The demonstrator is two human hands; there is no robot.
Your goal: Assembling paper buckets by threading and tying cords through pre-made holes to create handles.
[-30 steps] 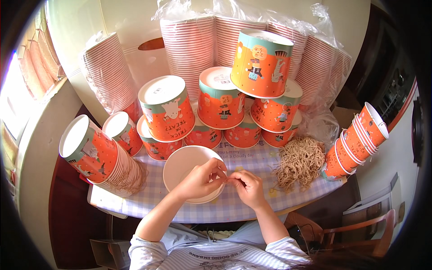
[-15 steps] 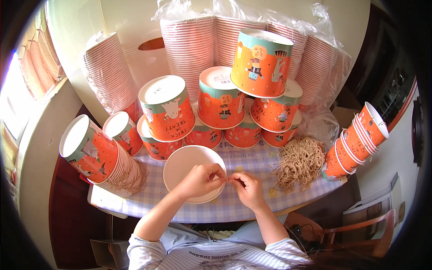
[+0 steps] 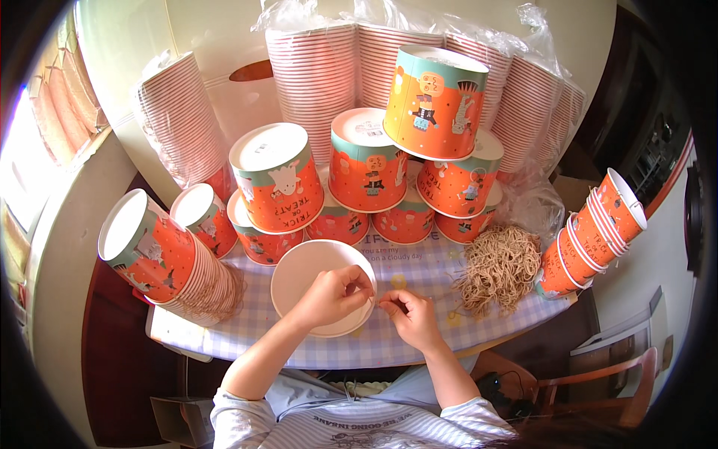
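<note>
A paper bucket point(image 3: 299, 273) with a pale inside stands on the table in front of me, its open mouth toward me. My left hand point(image 3: 336, 299) is over the bucket's right part, thumb and fingers pinched at the rim. Just right of that rim, my right hand point(image 3: 410, 318) is pinched too, its fingertips close to the left ones but apart. What either pinch holds is too small to make out. A tangled heap of thin tan cords point(image 3: 499, 269) lies right of my hands.
Orange and green printed buckets point(image 3: 277, 187) are stacked upside down behind the open one. Nested stacks lean at the left point(image 3: 168, 254) and right point(image 3: 587, 239). Tall plastic-wrapped bucket stacks point(image 3: 310, 82) line the back. A checked cloth point(image 3: 419, 329) covers the table; a wooden chair point(image 3: 636, 389) stands right.
My fingertips, nearly meeting before, are slightly farther apart, the right hand a little lower relative to the left. The bucket and the cord heap stay in place.
</note>
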